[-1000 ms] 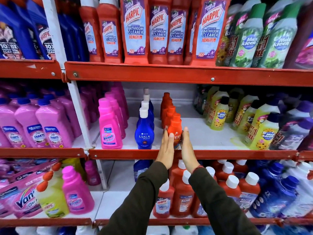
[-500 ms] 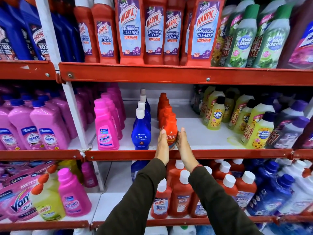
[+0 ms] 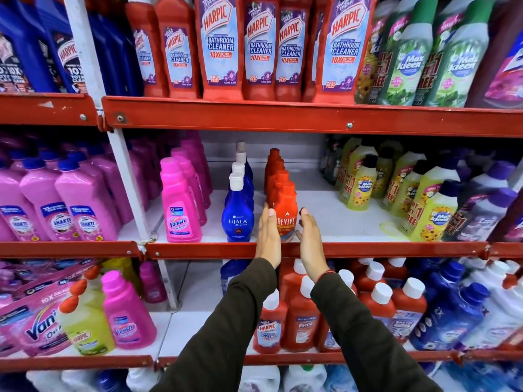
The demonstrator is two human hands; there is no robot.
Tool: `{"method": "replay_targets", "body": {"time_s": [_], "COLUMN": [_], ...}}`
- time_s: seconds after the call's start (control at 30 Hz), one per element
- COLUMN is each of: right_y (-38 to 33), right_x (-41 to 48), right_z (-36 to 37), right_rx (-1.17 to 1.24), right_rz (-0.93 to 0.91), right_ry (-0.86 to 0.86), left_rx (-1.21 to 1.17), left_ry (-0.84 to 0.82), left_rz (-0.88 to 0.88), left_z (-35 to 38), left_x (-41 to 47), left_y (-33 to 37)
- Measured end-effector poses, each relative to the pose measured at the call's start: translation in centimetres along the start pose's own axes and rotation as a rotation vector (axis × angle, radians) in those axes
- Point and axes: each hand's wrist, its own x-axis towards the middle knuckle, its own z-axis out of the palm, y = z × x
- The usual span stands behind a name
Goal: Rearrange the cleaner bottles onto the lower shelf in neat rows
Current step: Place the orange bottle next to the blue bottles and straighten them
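An orange Revive bottle [image 3: 286, 215] stands at the front of a single-file row of orange bottles [image 3: 275, 168] on the white middle shelf [image 3: 334, 222]. My left hand [image 3: 267, 236] is held flat with fingers straight, alongside the bottle's left side and touching or nearly touching it. Flat as well, my right hand [image 3: 309, 242] sits a small gap to the bottle's right. Neither hand grips anything. A row of blue Ujala bottles [image 3: 237, 219] with white caps runs parallel just to the left.
Pink Vanish bottles [image 3: 179, 219] stand left of the Ujala row, yellow Max Kleen bottles [image 3: 433, 219] to the right. A red shelf lip [image 3: 382, 248] crosses under my hands. Red white-capped bottles [image 3: 300, 321] fill the shelf below; tall Harpic bottles [image 3: 220, 46] the shelf above.
Both hands pressed the front orange bottle's sides before. My right hand has now drawn away to the right, leaving a gap. The bottle still stands at the shelf front.
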Motion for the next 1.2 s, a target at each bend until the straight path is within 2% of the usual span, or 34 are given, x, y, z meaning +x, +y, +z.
{"method": "replay_targets", "body": {"time_s": [0.13,0.2,0.3,0.43,0.53,0.6,0.67,0.73,0.83,1.2], "right_y": [-0.2,-0.2,0.0,0.6,0.3,-0.1,-0.3,-0.2,-0.1,-1.0], "right_x": [-1.3,-2.1,-3.1,-2.9,-2.5,-2.5,-2.6,-2.6,-2.7,-2.9], "right_z": [0.8,1.7,3.7,6.7,8.5,9.1,9.5,9.8,9.9,9.5], "right_rx": [0.008,0.024,0.028,0.05,0.125,0.172,0.189,0.156,0.139,0.078], "right_rz": [-0.164,-0.212,-0.238,-0.097,0.049,0.123,0.147,0.136,0.126,0.154], "right_ry": [0.19,0.213,0.141,-0.106,-0.179,-0.191,-0.188,-0.182,-0.17,-0.234], "left_rx": [0.006,0.001,0.025,0.077,-0.032,-0.172,-0.252,-0.259,-0.253,-0.253], "left_ry": [0.048,0.094,0.217,0.471,0.473,0.342,0.208,0.108,0.05,0.014], "left_rz": [0.2,0.282,0.404,0.498,0.283,0.052,-0.101,-0.125,-0.112,-0.126], "left_z": [-0.8,-1.4,-2.8,-5.5,-7.5,-8.8,-9.9,-10.3,-10.3,-11.1], "left_x": [-1.2,-1.8,-2.8,-2.3,-1.1,-0.2,0.5,0.5,0.3,2.7], "left_y": [0.3,0.2,0.0,0.4,1.6,2.2,2.3,2.4,2.4,-1.2]}}
